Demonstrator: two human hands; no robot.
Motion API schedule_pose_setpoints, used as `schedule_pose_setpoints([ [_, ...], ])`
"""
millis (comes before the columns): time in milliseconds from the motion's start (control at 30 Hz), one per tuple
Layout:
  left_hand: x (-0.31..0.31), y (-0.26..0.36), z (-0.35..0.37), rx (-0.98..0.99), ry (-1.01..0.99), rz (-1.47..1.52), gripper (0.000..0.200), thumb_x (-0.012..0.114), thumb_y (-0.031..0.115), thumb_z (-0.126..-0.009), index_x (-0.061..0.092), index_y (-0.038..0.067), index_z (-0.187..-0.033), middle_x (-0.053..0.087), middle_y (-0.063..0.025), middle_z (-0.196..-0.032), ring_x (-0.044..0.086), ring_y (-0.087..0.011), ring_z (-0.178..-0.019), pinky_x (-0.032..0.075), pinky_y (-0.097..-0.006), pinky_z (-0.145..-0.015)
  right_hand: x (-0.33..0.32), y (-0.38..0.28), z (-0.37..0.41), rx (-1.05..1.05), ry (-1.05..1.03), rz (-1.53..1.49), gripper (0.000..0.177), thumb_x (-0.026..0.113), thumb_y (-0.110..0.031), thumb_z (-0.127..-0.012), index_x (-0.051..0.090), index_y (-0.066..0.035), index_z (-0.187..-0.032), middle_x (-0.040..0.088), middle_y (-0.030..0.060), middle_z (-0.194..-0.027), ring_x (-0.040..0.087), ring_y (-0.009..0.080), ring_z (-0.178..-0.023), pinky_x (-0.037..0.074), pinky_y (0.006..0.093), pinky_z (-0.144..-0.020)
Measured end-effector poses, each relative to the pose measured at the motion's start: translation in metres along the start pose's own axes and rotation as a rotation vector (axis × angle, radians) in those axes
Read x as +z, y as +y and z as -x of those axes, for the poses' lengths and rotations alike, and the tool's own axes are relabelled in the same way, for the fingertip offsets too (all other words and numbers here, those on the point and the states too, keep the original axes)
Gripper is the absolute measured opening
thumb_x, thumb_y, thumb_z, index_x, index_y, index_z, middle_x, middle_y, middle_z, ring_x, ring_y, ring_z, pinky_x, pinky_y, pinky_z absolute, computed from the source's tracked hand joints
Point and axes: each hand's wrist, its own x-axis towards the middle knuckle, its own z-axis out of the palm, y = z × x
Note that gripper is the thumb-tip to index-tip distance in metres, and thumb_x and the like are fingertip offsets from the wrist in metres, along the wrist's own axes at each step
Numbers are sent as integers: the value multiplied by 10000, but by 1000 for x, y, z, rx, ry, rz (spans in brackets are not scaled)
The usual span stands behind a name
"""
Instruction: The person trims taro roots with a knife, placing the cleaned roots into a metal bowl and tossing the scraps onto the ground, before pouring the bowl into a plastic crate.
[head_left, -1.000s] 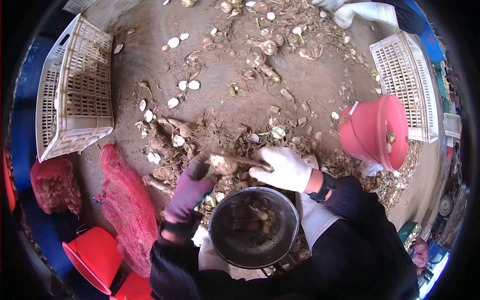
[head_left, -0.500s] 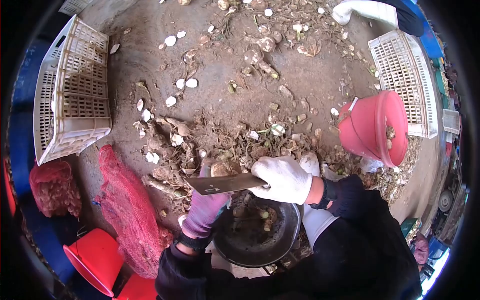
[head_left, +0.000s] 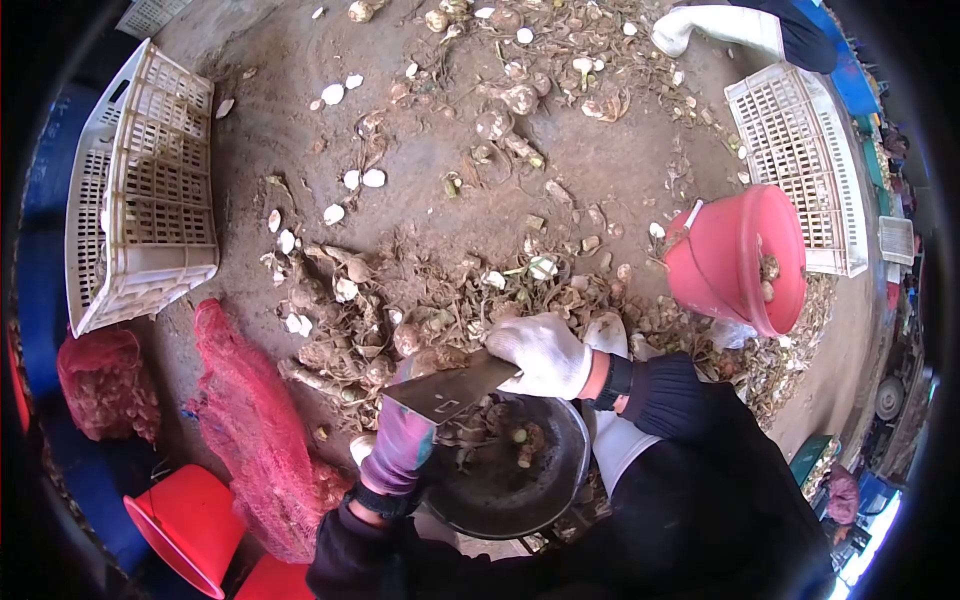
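My right hand [head_left: 543,355], in a white knit glove, grips the handle end of a broad cleaver [head_left: 450,388]. The blade points left and lies across the view in front of my left hand [head_left: 398,452], which wears a pink and purple glove. Beyond the blade, a brown root tuber [head_left: 436,360] shows at my left fingers, which are closed around it as far as I can see; the blade hides part of the grip. Below both hands sits a dark round pan [head_left: 500,518] holding some cut tuber pieces [head_left: 526,450].
Trimmed tubers and dry stalks [head_left: 345,330] are heaped ahead. A pink bucket [head_left: 715,260] and white crate [head_left: 795,150] stand right; another crate [head_left: 165,170], a red mesh sack [head_left: 250,430] and a red bucket [head_left: 190,525] are left. Another person's white sleeve [head_left: 725,30] shows top right.
The cleaver has turned so more of its flat side shows, its tip end lower over my left glove. My right hand has shifted slightly left. The whole view has moved a little.
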Motion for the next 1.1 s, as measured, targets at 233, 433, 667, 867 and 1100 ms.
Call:
schedule_pose_setpoints([
  [233, 6, 44, -3, -161, -381, 436, 945, 816, 378, -668, 319, -10, -1372, 551, -92, -1122, 553, -187, -1028, 447, -345, -907, -15, 31, 13, 459, 68, -9, 304, 703, -249, -795, 523, -18, -716, 512, 172, -617, 556, 353, -575, 412, 412, -485],
  [433, -9, 12, -23, 80, 43, 367, 622, 723, 147, -768, 324, 77, -1240, 537, -140, -1093, 607, -243, -882, 556, -357, -740, -26, -1, -7, 405, 50, -250, 311, 642, -313, -840, 523, -52, -719, 520, 98, -608, 556, 261, -537, 436, 374, -499],
  [667, -34, -30, -37, -60, 378, 673, 371, 549, 324, -921, 564, 15, -1126, 623, -66, -865, 648, -214, -785, 550, -381, -770, -13, -44, 7, 75, -206, -170, 273, 704, -322, -775, 581, -79, -797, 554, 83, -680, 610, 272, -584, 471, 394, -496],
  [867, -6, 2, -8, -117, 129, 500, 588, 615, 479, -864, 510, -5, -1182, 619, -119, -898, 653, -261, -840, 555, -372, -753, -22, -18, -4, 284, 36, -88, 276, 647, -324, -825, 536, -87, -741, 527, 87, -637, 572, 282, -532, 461, 392, -486],
  [1100, 9, 29, -1, 221, -693, 86, 678, 767, 340, -738, 457, 37, -1259, 560, -155, -1213, 566, -275, -1082, 424, -403, -974, 17, 58, 32, 555, -185, -23, 379, 635, -383, -826, 526, -25, -763, 541, 183, -652, 569, 382, -615, 441, 454, -554],
])
